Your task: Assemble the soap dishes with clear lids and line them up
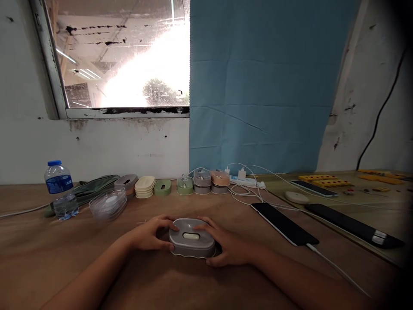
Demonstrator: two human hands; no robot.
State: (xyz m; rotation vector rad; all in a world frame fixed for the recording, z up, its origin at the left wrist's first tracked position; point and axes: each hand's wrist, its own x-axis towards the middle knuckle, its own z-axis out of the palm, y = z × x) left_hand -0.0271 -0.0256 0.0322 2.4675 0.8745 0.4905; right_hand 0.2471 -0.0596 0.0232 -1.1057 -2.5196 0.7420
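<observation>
The grey oval slotted-lid box (189,227) sits on the brown counter (151,284), its long axis running roughly crosswise between left hand (150,233) and right hand (226,243), whose fingers (165,223) hold opposite ends, neither hand nearer.

The grey box (192,229) looks like smooth plastic with a soft sheen on its lid. The bottle (62,199) and the tubs (108,206) are clear, glossy plastic; the cream stack (145,187) looks matt. The green bundle (97,188) is dull cloth, and the blue curtain (267,86) creased, matt fabric. The window frame (127,112) appears metal, its paint flaking; the wall (129,148) is matt and pitted.
</observation>
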